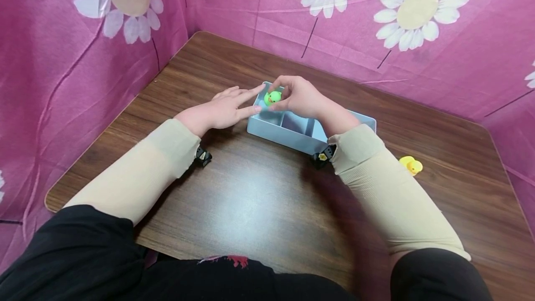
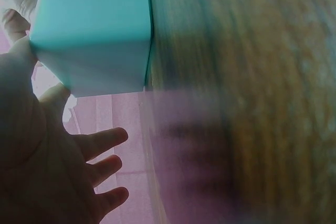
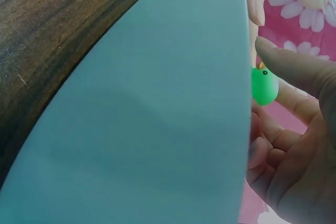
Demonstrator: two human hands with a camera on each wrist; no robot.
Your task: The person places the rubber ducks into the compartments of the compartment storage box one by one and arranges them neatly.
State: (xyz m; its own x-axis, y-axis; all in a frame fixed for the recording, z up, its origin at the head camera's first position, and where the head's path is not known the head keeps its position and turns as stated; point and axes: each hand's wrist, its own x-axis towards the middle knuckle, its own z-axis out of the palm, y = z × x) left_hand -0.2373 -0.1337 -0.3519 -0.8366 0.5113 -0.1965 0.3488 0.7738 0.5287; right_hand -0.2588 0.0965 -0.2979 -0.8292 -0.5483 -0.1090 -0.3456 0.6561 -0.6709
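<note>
A pale blue divided box [image 1: 284, 139] stands on the table. In the head view, a green toy duck [image 1: 272, 98] is at its leftmost compartment. My right hand [image 1: 304, 100] reaches over the box, thumb and index finger on either side of the duck. From the right wrist, the duck's head [image 3: 264, 85] shows above the box's rim, and the thumb looks apart from it. Beside the box's left end, my left hand [image 1: 223, 109] has its fingers spread. Its thumb and index finger touch the box's edge [image 2: 94, 40] in the left wrist view.
A yellow toy duck [image 1: 411, 165] sits on the brown wooden table [image 1: 242, 199], just beyond the right forearm. Dividers [image 1: 309, 127] split the box into several compartments. Pink cloth [image 1: 234, 8] with white flowers hangs behind the table's far edges.
</note>
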